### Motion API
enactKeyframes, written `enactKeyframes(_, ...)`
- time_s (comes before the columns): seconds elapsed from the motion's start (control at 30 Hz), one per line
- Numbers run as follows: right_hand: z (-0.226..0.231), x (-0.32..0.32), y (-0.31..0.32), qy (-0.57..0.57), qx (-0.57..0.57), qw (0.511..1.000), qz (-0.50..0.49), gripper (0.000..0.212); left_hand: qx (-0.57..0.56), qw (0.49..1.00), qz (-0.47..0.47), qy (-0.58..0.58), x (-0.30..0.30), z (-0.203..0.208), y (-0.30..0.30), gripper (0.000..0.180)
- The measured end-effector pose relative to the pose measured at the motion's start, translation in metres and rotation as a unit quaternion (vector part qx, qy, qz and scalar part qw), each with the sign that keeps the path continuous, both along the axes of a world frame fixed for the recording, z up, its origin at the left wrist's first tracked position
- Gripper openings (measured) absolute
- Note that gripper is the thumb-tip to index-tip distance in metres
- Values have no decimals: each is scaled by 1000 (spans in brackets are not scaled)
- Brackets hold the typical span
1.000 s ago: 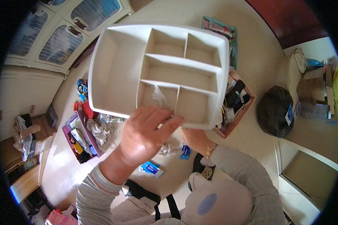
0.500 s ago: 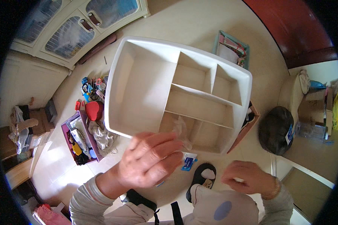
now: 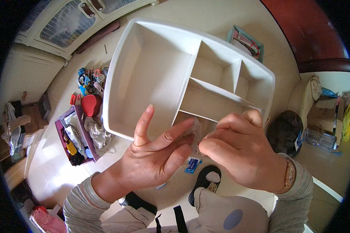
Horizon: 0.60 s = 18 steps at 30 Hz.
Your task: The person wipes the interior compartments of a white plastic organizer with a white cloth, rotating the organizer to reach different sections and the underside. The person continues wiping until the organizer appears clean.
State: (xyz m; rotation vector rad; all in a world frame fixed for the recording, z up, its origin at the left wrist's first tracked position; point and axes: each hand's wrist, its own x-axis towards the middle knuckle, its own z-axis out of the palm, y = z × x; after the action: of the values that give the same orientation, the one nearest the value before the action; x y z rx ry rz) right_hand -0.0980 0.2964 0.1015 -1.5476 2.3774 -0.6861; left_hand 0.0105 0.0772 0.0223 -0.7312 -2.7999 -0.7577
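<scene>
Before me stands a white divided organizer box (image 3: pixel 118 73), with one large compartment on the left and several smaller ones on the right. A clear, crumpled plastic bag (image 3: pixel 197 128) hangs at its near edge, between my two hands. My left hand (image 3: pixel 151 155) has its fingers spread, the index pointing up; its middle fingertip lies close to the plastic, and I cannot see whether it touches. My right hand (image 3: pixel 243 151) is closed, thumb and finger pinched at the plastic's lower right side. Part of the plastic is hidden behind the fingers.
Left on the floor are a purple basket (image 3: pixel 59 126) of combs and small items, a red brush head (image 3: pixel 91 105) and a cloth (image 3: pixel 97 132). A teal basket (image 3: pixel 259 50) stands behind. A blue packet (image 3: pixel 192 165) lies by my shoe; a black bag (image 3: pixel 286 132) sits right.
My right hand has come up from near my knee to the plastic. The left hand has opened its fingers from a closed grip. The box appears larger and higher in view.
</scene>
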Motion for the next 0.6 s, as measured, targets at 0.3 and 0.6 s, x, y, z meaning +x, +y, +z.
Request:
enactKeyframes(0.3, -12, 5, -10, 27, 60, 997, 36, 14, 34, 999, -3, 13, -2, 0, -2, 4)
enactKeyframes(0.6, -11, 5, -16, -3, 110, 993, 51, 18, 52, 996, 24, 61, 1, -6, -2, 4)
